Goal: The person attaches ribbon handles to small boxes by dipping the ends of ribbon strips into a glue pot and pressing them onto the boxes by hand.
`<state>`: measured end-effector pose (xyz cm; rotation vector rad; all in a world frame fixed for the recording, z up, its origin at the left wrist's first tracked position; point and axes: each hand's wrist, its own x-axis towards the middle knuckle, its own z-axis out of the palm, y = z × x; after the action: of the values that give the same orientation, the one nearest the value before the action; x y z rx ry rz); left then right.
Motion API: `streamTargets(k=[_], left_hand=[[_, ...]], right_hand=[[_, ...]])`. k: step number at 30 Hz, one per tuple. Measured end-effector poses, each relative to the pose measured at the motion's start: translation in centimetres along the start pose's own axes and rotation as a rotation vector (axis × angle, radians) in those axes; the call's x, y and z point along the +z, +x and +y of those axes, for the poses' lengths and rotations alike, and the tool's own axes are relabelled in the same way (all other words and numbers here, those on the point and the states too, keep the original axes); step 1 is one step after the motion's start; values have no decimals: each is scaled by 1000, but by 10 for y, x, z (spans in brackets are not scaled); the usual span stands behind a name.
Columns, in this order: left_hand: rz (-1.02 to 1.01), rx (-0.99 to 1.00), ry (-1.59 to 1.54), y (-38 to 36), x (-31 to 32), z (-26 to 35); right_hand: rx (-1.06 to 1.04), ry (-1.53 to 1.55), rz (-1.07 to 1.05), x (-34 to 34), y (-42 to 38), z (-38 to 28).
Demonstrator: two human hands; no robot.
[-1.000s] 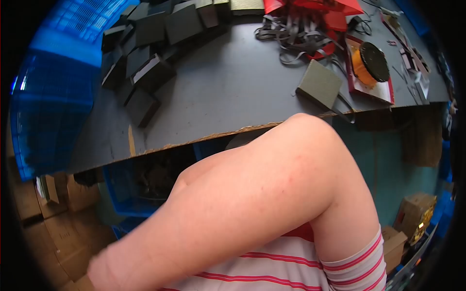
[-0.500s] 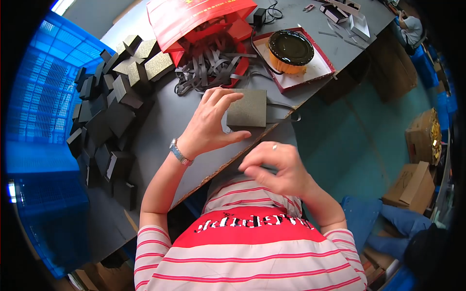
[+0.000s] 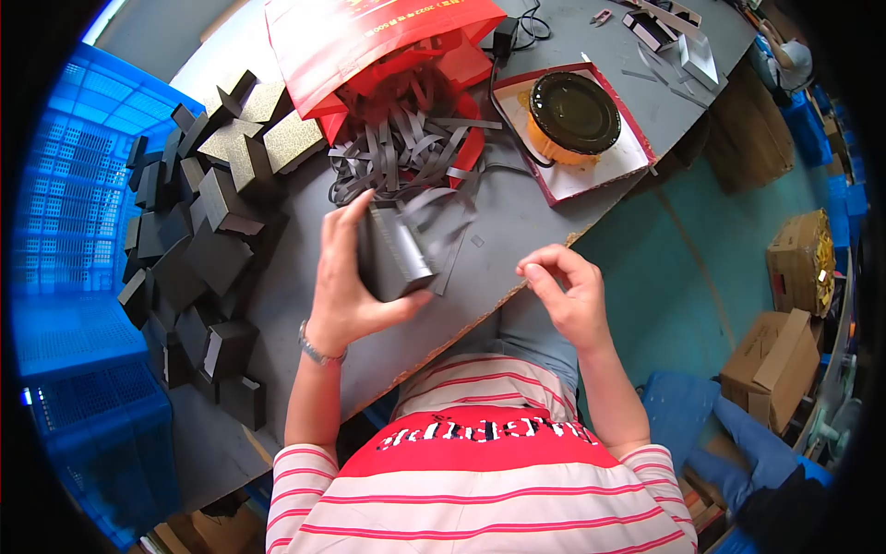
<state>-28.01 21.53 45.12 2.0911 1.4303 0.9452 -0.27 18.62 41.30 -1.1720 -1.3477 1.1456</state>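
Observation:
My left hand grips a small dark grey box between thumb and fingers, tilted above the table with a pale side edge showing. A grey ribbon trails from the box, blurred by motion. My right hand is over the table's front edge, apart from the box, with thumb and forefinger pinched together. Whatever lies in that pinch, if anything, is too small to make out. Behind the box, a heap of loose grey ribbons spills from a red paper bag.
Several dark boxes are piled at left beside blue crates. An orange pot with a glossy dark top stands in a red-rimmed tray. A cable and cut strips lie at the back. Another person sits far right.
My left hand has taken hold of the box and moved it left, tilting it up off the table. My right hand has shifted right, fingers now pinched. The view has shifted slightly.

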Motion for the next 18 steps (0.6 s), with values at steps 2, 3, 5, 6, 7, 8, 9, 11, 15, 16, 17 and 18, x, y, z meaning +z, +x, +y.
streamTargets(k=[2,3,5,6,7,8,9,11,15,16,17,18], left_hand=[[128,-182,-65,-25,-10,-19],[156,-272,-18,-37,-14,-26],[240,-273,113,-54,-16,-36],[239,-349,102,-60,-19,-35],[246,-356,105,-67,-19,-38],[312,-315,125,-75,-16,-43],[380,-271,143,-79,-16,-47],[416,-271,158,-84,-13,-46],[519,-318,18,-96,-2,-48],[521,-333,-29,-97,2,-51],[554,-286,-15,-97,6,-51],[563,-253,-2,-98,7,-52]], right_hand=[[-145,-324,-75,14,29,-8],[-216,-415,-69,23,44,-6],[-364,-646,-20,40,73,4],[-377,-686,20,48,86,8],[-388,-727,57,54,97,13],[-435,-793,83,56,104,21],[-461,-756,-1,55,106,21],[-527,-611,-61,56,100,18],[-505,-608,-277,37,61,9],[-452,-645,-295,32,52,9],[-398,-683,-310,26,44,9],[-377,-708,-318,20,37,9]])
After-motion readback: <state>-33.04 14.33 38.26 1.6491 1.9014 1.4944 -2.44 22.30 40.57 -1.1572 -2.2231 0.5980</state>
